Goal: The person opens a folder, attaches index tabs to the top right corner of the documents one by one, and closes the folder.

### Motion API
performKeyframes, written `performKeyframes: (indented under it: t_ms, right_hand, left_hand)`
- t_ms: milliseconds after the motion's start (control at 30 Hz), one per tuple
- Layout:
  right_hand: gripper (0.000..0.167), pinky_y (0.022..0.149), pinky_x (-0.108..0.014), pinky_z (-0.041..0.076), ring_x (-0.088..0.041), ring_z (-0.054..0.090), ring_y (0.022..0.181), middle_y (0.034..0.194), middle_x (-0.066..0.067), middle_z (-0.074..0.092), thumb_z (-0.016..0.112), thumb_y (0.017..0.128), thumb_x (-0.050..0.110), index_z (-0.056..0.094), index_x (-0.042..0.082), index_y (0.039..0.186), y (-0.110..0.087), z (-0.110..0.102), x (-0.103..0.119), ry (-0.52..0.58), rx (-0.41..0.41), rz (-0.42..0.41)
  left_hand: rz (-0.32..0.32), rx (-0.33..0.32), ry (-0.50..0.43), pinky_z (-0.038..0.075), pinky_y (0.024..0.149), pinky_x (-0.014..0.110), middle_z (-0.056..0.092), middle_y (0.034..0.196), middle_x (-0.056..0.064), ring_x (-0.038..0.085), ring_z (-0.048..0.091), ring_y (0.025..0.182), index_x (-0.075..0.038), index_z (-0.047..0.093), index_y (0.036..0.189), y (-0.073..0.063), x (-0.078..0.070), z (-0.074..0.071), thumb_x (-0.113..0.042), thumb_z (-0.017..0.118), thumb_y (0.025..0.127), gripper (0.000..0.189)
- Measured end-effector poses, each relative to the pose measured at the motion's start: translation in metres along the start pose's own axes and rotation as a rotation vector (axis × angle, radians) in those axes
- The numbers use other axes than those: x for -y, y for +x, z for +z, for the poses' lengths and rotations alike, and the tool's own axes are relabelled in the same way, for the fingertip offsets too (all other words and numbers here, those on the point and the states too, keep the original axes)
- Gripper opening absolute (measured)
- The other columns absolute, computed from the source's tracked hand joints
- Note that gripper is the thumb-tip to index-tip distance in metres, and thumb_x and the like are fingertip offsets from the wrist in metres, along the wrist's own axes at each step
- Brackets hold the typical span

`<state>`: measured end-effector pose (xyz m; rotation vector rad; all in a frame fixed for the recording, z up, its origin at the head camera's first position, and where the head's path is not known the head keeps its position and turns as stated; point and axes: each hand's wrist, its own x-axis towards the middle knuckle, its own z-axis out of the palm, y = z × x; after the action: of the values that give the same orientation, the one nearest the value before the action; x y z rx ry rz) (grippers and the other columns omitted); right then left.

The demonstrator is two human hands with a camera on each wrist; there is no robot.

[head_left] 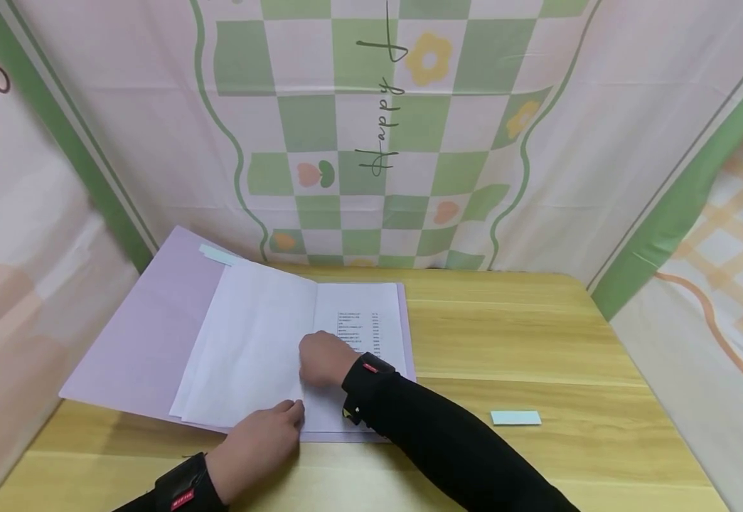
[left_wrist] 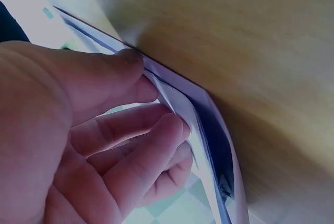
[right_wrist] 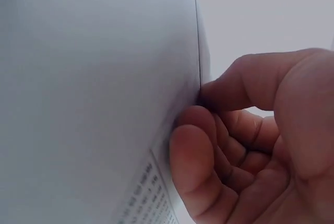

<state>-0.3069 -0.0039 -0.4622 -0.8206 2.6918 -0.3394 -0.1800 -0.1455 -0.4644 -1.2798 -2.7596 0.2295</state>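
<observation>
A pale purple folder (head_left: 137, 327) lies opened out on the table in the head view, its left cover raised at a slant. White sheets of paper (head_left: 252, 327) are spread inside, the right-hand page (head_left: 367, 295) bearing printed rows of text. My left hand (head_left: 259, 444) pinches the lower edge near the fold; its thumb (left_wrist: 128, 63) sits along the folder's edge in the left wrist view. Halfway up the fold is my right hand (head_left: 326, 359), with fingers curled. Thumb and forefinger of that right hand (right_wrist: 250, 140) meet at the crease of the sheets.
A light blue strip (head_left: 515, 418) lies on the wooden table (head_left: 505, 334) to the right of my right sleeve. Another light blue strip (head_left: 217, 254) shows at the top of the left cover. Printed cloth (head_left: 371, 142) hangs behind the table and along both sides.
</observation>
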Motion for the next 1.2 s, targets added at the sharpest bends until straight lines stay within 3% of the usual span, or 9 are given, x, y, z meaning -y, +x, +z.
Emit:
performKeyframes:
  t_ms: [200, 333, 500, 733, 1033, 1200]
  right_hand:
    - [0.012, 0.060, -0.029, 0.043, -0.016, 0.052, 0.063, 0.070, 0.000, 0.056, 0.063, 0.095, 0.017, 0.064, 0.010, 0.085, 0.028, -0.005, -0.015, 0.065, -0.041, 0.051]
    - [0.010, 0.066, -0.031, 0.047, -0.017, 0.054, 0.068, 0.075, 0.000, 0.058, 0.064, 0.095, 0.017, 0.065, 0.008, 0.090, 0.043, -0.011, -0.027, 0.039, -0.075, 0.069]
    - [0.011, 0.073, -0.032, 0.050, -0.017, 0.056, 0.072, 0.079, 0.000, 0.060, 0.064, 0.095, 0.017, 0.066, 0.008, 0.090, 0.063, -0.019, -0.042, -0.038, -0.094, 0.060]
    - [0.015, 0.069, -0.032, 0.049, -0.015, 0.053, 0.068, 0.075, 0.000, 0.060, 0.061, 0.095, 0.014, 0.063, 0.010, 0.080, 0.088, -0.026, -0.065, -0.050, -0.111, 0.042]
    - [0.015, 0.089, -0.035, 0.049, -0.018, 0.059, 0.088, 0.099, -0.005, 0.066, 0.057, 0.099, 0.015, 0.067, 0.006, 0.102, 0.111, -0.033, -0.084, -0.074, -0.155, 0.069]
    - [0.015, 0.081, -0.036, 0.050, -0.020, 0.057, 0.080, 0.093, -0.006, 0.064, 0.054, 0.099, 0.014, 0.066, 0.005, 0.099, 0.117, -0.036, -0.086, -0.039, -0.153, 0.087]
  left_hand:
    - [-0.004, 0.071, -0.032, 0.050, 0.063, 0.020, 0.063, 0.102, 0.006, 0.013, 0.049, 0.078, -0.006, 0.078, 0.088, 0.001, 0.001, -0.003, 0.002, 0.076, 0.079, 0.012]
    - [-0.016, 0.113, -0.039, 0.052, 0.068, 0.021, 0.065, 0.107, 0.008, 0.014, 0.052, 0.082, -0.006, 0.079, 0.091, 0.003, -0.002, -0.005, 0.001, 0.077, 0.080, 0.013]
    - [-0.036, 0.130, -0.045, 0.055, 0.072, 0.024, 0.065, 0.112, 0.010, 0.017, 0.057, 0.089, -0.005, 0.079, 0.095, 0.005, -0.006, -0.008, 0.001, 0.076, 0.082, 0.015]
    - [-0.030, 0.126, -0.004, 0.055, 0.070, 0.024, 0.065, 0.114, 0.010, 0.018, 0.057, 0.091, -0.006, 0.079, 0.097, 0.008, -0.014, -0.008, -0.001, 0.073, 0.085, 0.014]
    - [-0.033, 0.136, -0.024, 0.055, 0.070, 0.024, 0.066, 0.113, 0.009, 0.017, 0.058, 0.091, -0.007, 0.079, 0.096, 0.010, -0.010, -0.012, -0.003, 0.072, 0.086, 0.014]
    - [-0.033, 0.153, -0.023, 0.055, 0.072, 0.023, 0.066, 0.114, 0.008, 0.016, 0.058, 0.091, -0.007, 0.080, 0.098, 0.011, -0.009, -0.014, -0.004, 0.073, 0.087, 0.013]
